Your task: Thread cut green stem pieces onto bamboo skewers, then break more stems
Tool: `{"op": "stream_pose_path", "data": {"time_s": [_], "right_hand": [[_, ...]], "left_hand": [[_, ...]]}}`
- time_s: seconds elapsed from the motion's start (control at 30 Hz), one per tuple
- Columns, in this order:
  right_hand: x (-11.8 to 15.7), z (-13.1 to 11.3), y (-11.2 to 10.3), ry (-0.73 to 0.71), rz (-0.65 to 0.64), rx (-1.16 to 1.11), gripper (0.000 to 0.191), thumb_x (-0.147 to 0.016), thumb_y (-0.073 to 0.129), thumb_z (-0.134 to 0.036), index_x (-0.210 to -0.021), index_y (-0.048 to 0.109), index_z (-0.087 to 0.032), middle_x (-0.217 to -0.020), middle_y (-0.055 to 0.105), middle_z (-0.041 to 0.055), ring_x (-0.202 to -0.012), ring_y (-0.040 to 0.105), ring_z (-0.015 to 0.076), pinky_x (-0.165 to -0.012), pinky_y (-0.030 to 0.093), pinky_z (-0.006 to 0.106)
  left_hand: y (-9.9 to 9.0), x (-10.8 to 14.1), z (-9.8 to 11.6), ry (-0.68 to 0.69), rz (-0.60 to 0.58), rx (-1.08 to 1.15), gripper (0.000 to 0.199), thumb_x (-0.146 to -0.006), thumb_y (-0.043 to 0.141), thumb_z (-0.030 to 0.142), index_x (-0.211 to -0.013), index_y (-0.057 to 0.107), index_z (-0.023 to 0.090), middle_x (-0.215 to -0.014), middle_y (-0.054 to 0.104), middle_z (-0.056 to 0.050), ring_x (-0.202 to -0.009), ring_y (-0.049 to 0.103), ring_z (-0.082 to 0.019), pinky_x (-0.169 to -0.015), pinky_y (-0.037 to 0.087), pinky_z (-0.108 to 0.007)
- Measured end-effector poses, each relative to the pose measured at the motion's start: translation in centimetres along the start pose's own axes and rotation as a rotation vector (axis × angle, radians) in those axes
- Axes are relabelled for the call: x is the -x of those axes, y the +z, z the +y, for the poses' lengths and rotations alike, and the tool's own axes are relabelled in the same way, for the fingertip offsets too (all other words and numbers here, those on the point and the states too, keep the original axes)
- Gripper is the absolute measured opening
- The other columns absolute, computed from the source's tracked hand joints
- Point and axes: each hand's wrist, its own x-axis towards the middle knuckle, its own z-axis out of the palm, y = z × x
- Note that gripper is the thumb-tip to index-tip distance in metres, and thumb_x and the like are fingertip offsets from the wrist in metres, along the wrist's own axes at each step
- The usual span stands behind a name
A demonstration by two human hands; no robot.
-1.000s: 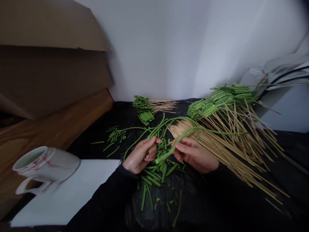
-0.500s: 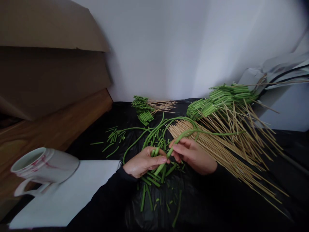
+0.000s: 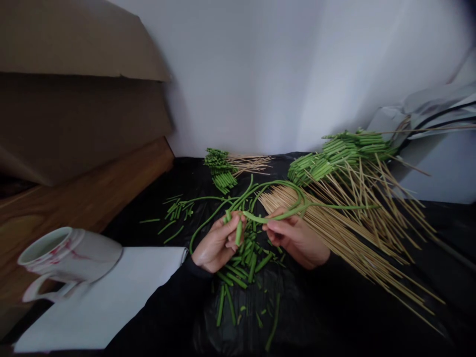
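Observation:
My left hand (image 3: 217,244) is closed on short garlic scape pieces (image 3: 238,233), one standing out between thumb and fingers. Opposite it, my right hand (image 3: 297,239) pinches a long green garlic scape (image 3: 256,218) near its end. The end of that scape points at my left fingertips; whether it touches them I cannot tell. Its length loops back over other long scapes (image 3: 208,225). Under my hands lies a pile of short cut pieces (image 3: 234,277).
Bamboo skewers (image 3: 334,233) lie spread at the right. Skewered scape bundles rest at the back right (image 3: 342,151) and back middle (image 3: 221,168). A stained white mug (image 3: 89,255) stands on white paper (image 3: 122,292) at left, below a cardboard box (image 3: 82,114). Black plastic (image 3: 238,342) covers the surface.
The long scape ran down into my left hand; now a short piece is apart from it in my left fingers. The long scape's end has swung up and lies flatter.

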Motion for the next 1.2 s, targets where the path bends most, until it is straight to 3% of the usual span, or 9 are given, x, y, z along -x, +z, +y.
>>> {"op": "stream_pose_path", "data": {"time_s": [0.13,0.27,0.37,0.5,0.67,0.77,0.97,1.2], "right_hand": [[0.0,0.2,0.4,0.022,-0.001,0.036,0.021,-0.069,0.075,-0.034,-0.070,0.061,-0.018,-0.064,0.061,-0.0020,-0.053,0.049,0.0069,-0.047,0.032,0.020],[0.1,0.0,0.3,0.041,-0.033,0.037,0.020,-0.069,0.075,-0.034,-0.070,0.062,-0.018,-0.063,0.060,-0.0022,-0.052,0.047,0.0064,-0.047,0.032,0.020],[0.1,0.0,0.1,0.068,-0.050,0.056,0.019,-0.070,0.074,-0.033,-0.072,0.064,-0.018,-0.062,0.059,-0.0023,-0.051,0.047,0.0058,-0.048,0.033,0.020],[0.1,0.2,-0.1,0.073,-0.074,0.077,0.019,-0.068,0.075,-0.033,-0.075,0.066,-0.018,-0.063,0.060,-0.0024,-0.050,0.047,0.0056,-0.048,0.033,0.020],[0.1,0.5,-0.2,0.034,-0.149,0.122,0.016,-0.070,0.074,-0.030,-0.077,0.067,-0.018,-0.063,0.059,-0.0032,-0.051,0.047,0.0056,-0.048,0.034,0.020],[0.2,0.4,-0.1,0.036,-0.168,0.086,0.016,-0.073,0.073,-0.032,-0.078,0.067,-0.017,-0.064,0.059,-0.0028,-0.052,0.048,0.0055,-0.048,0.034,0.020],[0.1,-0.5,-0.2,0.084,-0.073,-0.040,0.020,-0.073,0.073,-0.037,-0.076,0.065,-0.018,-0.059,0.058,-0.0033,-0.049,0.047,0.0050,-0.048,0.033,0.019],[0.3,-0.6,-0.1,0.119,-0.170,-0.028,0.020,-0.075,0.072,-0.036,-0.075,0.063,-0.017,-0.060,0.057,-0.0030,-0.053,0.050,0.0057,-0.050,0.035,0.018]], "left_hand": [[-0.5,-0.5,1.5,0.042,0.047,0.230,0.010,-0.086,0.060,0.020,-0.084,0.058,0.011,-0.067,0.043,0.004,-0.048,0.035,-0.002,-0.041,0.030,-0.011],[-0.8,-0.5,2.0,-0.138,-0.003,0.329,0.013,-0.088,0.054,0.022,-0.081,0.056,0.011,-0.075,0.049,-0.001,-0.059,0.047,-0.006,-0.045,0.037,-0.012],[-0.6,-0.3,1.5,-0.228,-0.039,0.254,0.012,-0.086,0.053,0.021,-0.083,0.057,0.011,-0.068,0.046,0.000,-0.051,0.041,-0.004,-0.039,0.029,-0.011],[-0.4,0.0,0.6,-0.213,-0.049,-0.018,0.018,-0.086,0.058,0.028,-0.087,0.061,0.010,-0.055,0.036,0.006,-0.040,0.028,-0.001,-0.036,0.018,-0.012],[-0.2,0.3,0.1,-0.261,-0.168,-0.277,0.027,-0.077,0.070,0.035,-0.077,0.059,0.010,-0.052,0.040,0.006,-0.039,0.027,0.000,-0.036,0.013,-0.014],[-0.1,0.3,0.2,-0.282,-0.149,-0.321,0.029,-0.071,0.075,0.034,-0.076,0.059,0.011,-0.050,0.041,0.006,-0.039,0.027,-0.001,-0.037,0.013,-0.015],[-0.2,0.4,0.2,-0.313,-0.166,-0.317,0.031,-0.067,0.078,0.033,-0.075,0.058,0.012,-0.048,0.040,0.007,-0.039,0.027,-0.001,-0.037,0.013,-0.015],[-0.4,0.4,0.0,-0.285,-0.233,-0.278,0.030,-0.081,0.065,0.041,-0.088,0.065,0.011,-0.045,0.036,0.009,-0.036,0.023,-0.002,-0.038,0.013,-0.020]]}}
